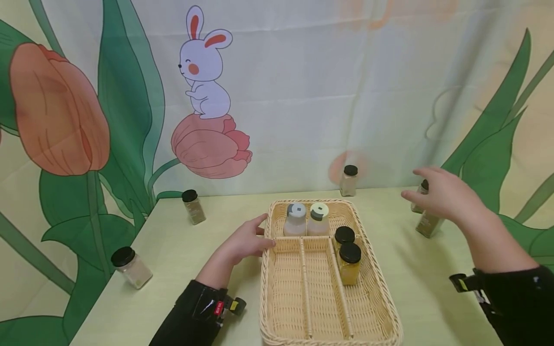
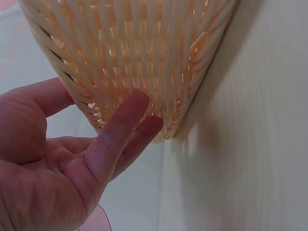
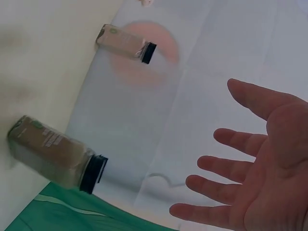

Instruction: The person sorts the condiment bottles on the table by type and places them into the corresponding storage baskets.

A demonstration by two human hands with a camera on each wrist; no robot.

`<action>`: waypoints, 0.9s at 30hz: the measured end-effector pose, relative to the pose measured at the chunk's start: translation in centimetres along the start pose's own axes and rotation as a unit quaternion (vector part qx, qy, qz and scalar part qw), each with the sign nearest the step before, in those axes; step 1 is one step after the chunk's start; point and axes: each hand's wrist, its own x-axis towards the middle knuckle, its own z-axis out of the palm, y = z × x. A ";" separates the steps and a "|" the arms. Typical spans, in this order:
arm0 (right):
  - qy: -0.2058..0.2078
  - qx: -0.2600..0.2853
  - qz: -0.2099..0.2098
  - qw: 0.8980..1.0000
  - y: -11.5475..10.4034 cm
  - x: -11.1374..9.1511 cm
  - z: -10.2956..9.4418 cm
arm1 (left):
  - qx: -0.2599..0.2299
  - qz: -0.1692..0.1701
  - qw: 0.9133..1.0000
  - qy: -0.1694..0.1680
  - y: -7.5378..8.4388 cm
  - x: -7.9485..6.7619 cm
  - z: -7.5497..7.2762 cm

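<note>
My left hand (image 1: 242, 240) holds the left rim of a wicker basket (image 1: 376, 274), thumb over the edge and fingers against the woven outer wall in the left wrist view. My right hand (image 1: 446, 194) is raised at the back right, fingers spread and holding nothing. It partly covers a black-capped spice jar (image 1: 427, 225) and a second jar (image 1: 416, 207) behind it. The right wrist view shows a brown-filled jar (image 3: 50, 151) apart from the fingers. Inside the basket, two pale-lidded bottles (image 1: 295, 223) stand in the back compartment and black-lidded jars (image 1: 349, 269) on the right.
More black-capped jars stand on the pale table (image 1: 195, 274): one at the far left (image 1: 132, 269), another at the back left (image 1: 195, 209), and a third by the back edge (image 1: 348, 181). A printed cloth (image 1: 285, 120) hangs behind the table.
</note>
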 end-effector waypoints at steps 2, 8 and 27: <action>-0.008 0.001 0.004 1.000 0.6 0.1 0.1 | -0.001 0.002 1.000 -0.001 -0.1 0.0 0.0; -0.017 0.005 0.009 1.000 2.5 0.5 0.7 | -0.004 0.006 1.000 -0.002 -0.1 -0.1 0.0; -0.049 -0.005 0.048 0.998 7.4 0.6 2.2 | -0.010 0.007 1.000 -0.003 -0.1 -0.1 0.0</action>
